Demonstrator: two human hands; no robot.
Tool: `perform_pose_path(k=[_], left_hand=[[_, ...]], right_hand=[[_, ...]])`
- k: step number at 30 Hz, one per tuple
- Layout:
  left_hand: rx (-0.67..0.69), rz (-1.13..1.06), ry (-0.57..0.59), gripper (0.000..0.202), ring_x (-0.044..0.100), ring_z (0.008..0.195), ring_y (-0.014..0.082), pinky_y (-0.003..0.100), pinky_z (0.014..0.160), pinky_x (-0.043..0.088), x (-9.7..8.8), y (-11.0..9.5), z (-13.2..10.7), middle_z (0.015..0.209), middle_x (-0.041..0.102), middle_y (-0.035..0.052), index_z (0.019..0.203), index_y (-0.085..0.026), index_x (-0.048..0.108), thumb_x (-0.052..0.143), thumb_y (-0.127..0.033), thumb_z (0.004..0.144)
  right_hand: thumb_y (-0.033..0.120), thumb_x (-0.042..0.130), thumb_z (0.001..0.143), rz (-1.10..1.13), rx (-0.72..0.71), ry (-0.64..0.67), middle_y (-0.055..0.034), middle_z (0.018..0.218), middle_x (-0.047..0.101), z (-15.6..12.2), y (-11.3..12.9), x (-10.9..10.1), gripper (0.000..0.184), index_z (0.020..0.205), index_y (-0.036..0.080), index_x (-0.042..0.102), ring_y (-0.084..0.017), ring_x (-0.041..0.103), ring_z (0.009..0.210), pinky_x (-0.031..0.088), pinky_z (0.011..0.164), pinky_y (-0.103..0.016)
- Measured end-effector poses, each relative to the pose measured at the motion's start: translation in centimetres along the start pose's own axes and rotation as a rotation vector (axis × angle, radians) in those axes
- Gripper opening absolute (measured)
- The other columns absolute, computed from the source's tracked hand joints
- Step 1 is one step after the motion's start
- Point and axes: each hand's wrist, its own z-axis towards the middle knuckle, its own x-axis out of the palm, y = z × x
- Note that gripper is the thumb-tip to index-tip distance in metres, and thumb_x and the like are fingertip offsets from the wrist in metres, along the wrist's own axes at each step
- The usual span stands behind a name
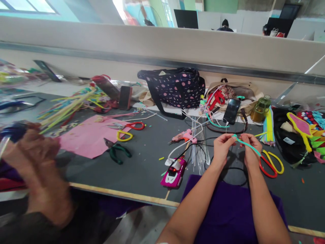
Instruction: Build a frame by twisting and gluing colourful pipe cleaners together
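Note:
Between my two hands is a teal pipe cleaner (250, 145). My left hand (222, 146) pinches its left end, where a small teal bend shows between thumb and finger. My right hand (252, 149) is closed with the fingertips at the same strip, a little right of the left hand; the strip's tail passes over that hand towards the lower right. Beside my right wrist lie scissors with red and yellow handles (270, 166). A purple cloth (215, 210) is beneath my forearms. Just beyond my hands lies a phone (231, 111) with a white cable.
Left of my hands are a pink glue gun (186, 136), a magenta power strip (174, 174) and clear sticks (199, 156). Green-handled pliers (118, 151) and more scissors (132, 130) lie by pink paper (86, 135). A dotted bag (175, 88) stands behind. A co-worker's hands (35, 152) blur at left.

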Motion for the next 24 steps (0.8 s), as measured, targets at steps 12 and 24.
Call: perform_pose_path(k=[12,24], left_hand=[[-0.040,-0.044,0.043,0.026,0.058,0.060,0.0103,0.025,0.062,0.048,0.1,0.8,-0.2,0.071,0.067,0.0025,0.078,-0.014,0.074,0.083,-0.027,0.058],[-0.027,-0.062,0.053,0.025,0.056,0.059,0.0106,0.026,0.062,0.047,0.1,1.3,0.0,0.069,0.066,0.0026,0.077,-0.014,0.074,0.083,-0.029,0.059]], right_hand=[[0.042,0.076,0.066,0.059,0.011,-0.049,0.0018,0.058,0.063,0.4,-1.0,0.1,0.028,0.070,0.016,0.067,-0.009,0.048,0.045,0.038,0.046,-0.023],[0.041,0.076,0.066,0.085,-0.007,-0.062,0.0023,0.056,0.062,0.1,-0.9,0.5,0.026,0.069,0.016,0.067,-0.010,0.048,0.046,0.038,0.046,-0.024]])
